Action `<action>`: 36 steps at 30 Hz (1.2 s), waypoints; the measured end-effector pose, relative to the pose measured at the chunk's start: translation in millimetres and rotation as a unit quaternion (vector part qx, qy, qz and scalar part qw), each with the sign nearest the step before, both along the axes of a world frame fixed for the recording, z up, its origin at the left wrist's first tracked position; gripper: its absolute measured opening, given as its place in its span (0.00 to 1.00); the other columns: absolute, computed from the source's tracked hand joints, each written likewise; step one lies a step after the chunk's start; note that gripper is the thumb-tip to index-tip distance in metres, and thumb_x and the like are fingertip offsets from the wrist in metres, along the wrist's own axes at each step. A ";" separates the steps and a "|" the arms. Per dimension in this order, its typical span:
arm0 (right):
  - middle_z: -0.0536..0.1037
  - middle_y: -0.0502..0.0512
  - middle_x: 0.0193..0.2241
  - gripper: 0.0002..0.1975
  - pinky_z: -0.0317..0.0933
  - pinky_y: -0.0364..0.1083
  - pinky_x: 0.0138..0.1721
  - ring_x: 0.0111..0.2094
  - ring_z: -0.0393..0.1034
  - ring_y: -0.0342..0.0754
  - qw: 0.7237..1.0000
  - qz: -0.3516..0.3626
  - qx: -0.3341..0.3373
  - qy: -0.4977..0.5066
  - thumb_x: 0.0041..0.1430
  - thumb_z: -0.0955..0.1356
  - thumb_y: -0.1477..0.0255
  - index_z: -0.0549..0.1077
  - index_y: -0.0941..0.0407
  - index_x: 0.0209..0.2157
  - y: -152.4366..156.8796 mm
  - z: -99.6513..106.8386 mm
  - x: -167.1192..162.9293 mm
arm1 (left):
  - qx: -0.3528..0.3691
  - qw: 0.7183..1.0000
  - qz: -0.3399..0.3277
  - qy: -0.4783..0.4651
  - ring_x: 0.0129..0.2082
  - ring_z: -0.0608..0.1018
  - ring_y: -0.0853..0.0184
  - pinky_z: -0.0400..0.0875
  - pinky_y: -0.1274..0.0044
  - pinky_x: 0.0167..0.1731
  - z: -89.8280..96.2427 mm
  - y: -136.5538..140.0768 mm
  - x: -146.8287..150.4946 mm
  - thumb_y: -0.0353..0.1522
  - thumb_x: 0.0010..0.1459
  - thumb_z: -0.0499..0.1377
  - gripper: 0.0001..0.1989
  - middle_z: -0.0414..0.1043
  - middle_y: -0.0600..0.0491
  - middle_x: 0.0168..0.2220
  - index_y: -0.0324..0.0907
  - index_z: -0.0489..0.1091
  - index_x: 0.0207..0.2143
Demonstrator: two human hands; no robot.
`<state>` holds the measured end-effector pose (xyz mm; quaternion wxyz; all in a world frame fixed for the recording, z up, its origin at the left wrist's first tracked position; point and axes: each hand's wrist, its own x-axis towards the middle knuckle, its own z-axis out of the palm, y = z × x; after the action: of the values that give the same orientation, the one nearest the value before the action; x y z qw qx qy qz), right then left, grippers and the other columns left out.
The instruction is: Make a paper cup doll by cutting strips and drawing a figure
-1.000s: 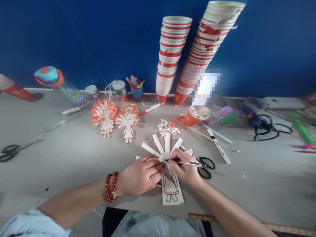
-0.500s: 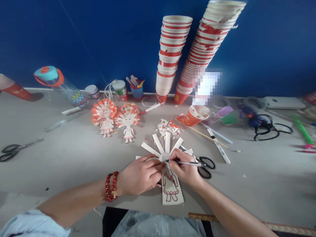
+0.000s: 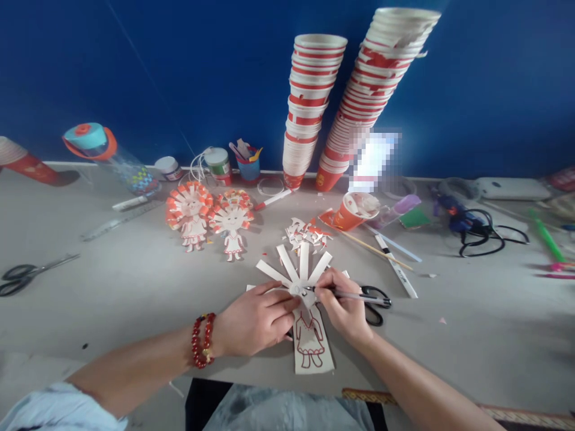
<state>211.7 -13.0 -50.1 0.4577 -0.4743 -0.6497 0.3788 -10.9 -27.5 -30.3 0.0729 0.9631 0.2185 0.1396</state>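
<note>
A white paper doll cutout point(image 3: 309, 344) lies on the table in front of me. Paper strips fan out around its round head, and a dress with legs is outlined in dark red below. My left hand point(image 3: 257, 317) holds the head's left side down, its fingers curved over the paper. Between the fingertips of my right hand point(image 3: 345, 305) is a pen point(image 3: 344, 294), its tip at the right side of the face. Small eye marks show on the face. Black-handled scissors point(image 3: 376, 302) lie partly hidden beside and under my right hand.
Two finished paper dolls point(image 3: 188, 212) with orange-tipped strips lie back left. Paper scraps point(image 3: 305, 233) and a scrap-filled cup point(image 3: 354, 209) are ahead. Tall paper cup stacks point(image 3: 308, 120) stand by the blue wall. A white marker point(image 3: 396, 266) lies right, other scissors point(image 3: 33, 272) far left.
My right hand and the pen tip have shifted a little to the right across the doll's face. My left hand stays in place on the paper.
</note>
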 end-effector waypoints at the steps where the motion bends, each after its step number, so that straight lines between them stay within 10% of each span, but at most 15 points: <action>1: 0.63 0.44 0.19 0.08 0.52 0.41 0.22 0.20 0.55 0.41 1.000 -0.007 -0.007 0.013 0.54 0.63 0.78 0.65 0.55 0.23 0.1 -1.0 0.1 | 0.001 1.000 0.001 0.002 0.54 0.70 0.62 0.57 0.65 0.63 -0.3 0.1 0.3 0.38 0.68 0.52 0.14 0.72 0.49 0.55 0.38 0.71 0.46; 36: 0.65 0.44 0.16 0.06 0.53 0.39 0.21 0.18 0.56 0.41 0.992 0.005 0.013 -0.127 0.51 0.64 0.76 0.63 0.54 0.23 1.7 9.2 10.8 | -0.019 1.000 0.008 0.005 0.53 0.70 0.61 0.58 0.62 0.63 -0.5 -0.1 3.7 0.38 0.67 0.54 0.12 0.71 0.49 0.56 0.39 0.70 0.44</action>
<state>222.5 -11.2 -40.9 0.3759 -0.5093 -0.7098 0.3089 -7.2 -27.6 -30.7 0.0891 0.9604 0.2292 0.1314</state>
